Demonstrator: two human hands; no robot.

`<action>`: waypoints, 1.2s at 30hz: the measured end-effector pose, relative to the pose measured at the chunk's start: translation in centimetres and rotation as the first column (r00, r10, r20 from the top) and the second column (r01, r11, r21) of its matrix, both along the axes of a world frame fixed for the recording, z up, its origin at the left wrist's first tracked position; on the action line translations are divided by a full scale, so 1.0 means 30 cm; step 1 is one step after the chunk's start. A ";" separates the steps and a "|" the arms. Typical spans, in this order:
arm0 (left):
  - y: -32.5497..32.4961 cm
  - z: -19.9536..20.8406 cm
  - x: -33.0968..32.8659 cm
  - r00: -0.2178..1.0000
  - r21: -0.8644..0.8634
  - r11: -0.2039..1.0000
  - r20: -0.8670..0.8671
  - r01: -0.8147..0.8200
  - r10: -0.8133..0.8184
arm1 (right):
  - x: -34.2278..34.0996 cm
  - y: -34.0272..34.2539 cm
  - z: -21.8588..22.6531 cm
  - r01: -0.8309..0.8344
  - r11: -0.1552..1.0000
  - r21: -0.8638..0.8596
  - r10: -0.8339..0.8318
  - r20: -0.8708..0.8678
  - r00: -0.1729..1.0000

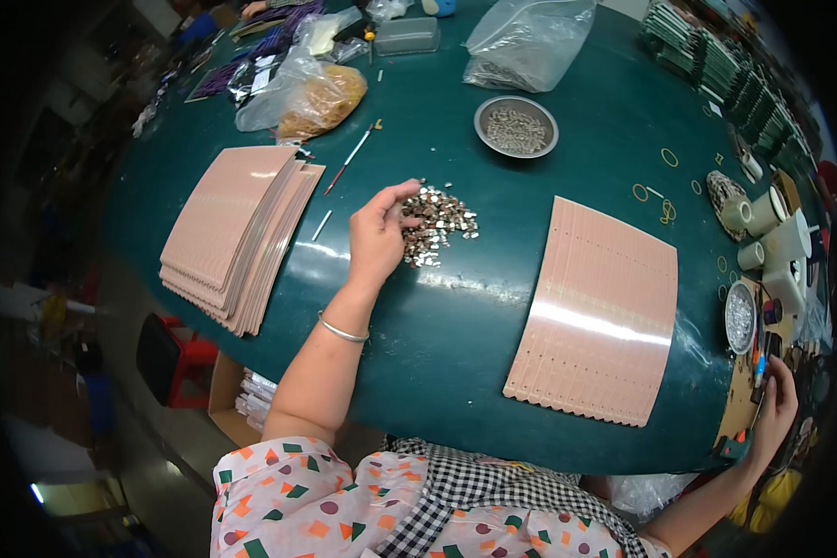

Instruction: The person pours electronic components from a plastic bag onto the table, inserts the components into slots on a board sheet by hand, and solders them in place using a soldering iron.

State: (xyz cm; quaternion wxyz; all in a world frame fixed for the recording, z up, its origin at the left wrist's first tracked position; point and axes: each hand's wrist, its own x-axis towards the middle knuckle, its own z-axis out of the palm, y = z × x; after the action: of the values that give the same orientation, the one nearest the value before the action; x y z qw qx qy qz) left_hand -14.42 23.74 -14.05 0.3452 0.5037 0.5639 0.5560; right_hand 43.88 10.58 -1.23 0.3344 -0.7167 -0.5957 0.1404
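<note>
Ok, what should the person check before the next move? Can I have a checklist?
1. Left hand at the small, shiny silver metal pieces: ok.
2. Those pieces all in one heap: not ok, a few lie apart.
3. Rectangular pink sheet with a wavy edge, nothing on top: ok.
4. Round silver metal bowl upright: ok.
5. Right hand empty: cannot tell.
</note>
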 end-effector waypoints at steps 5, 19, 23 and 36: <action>0.009 -0.031 -0.068 0.991 0.103 0.988 -0.045 -0.119 0.125 | 0.105 0.071 -0.063 0.080 0.997 -0.016 -0.081 -0.025 0.996; 0.031 -0.168 -0.116 0.894 0.205 0.935 -0.292 -0.289 0.340 | 0.271 0.284 -0.007 0.472 0.773 0.424 -0.398 -0.254 0.881; 0.058 -0.210 -0.117 0.901 0.290 0.923 -0.276 -0.253 0.333 | 0.518 0.427 -0.034 0.531 0.692 0.490 -0.542 -0.133 0.830; 0.030 -0.126 -0.083 0.744 0.374 0.882 -0.494 -0.286 0.450 | 0.941 0.682 -0.074 0.663 0.690 -0.291 -0.709 -0.087 0.700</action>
State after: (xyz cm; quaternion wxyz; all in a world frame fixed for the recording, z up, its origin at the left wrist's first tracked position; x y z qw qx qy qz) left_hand -16.92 24.65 -17.85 -0.0295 0.5659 0.6468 0.5104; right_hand 72.11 31.04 -3.45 0.3303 -0.9050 -0.2264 0.1436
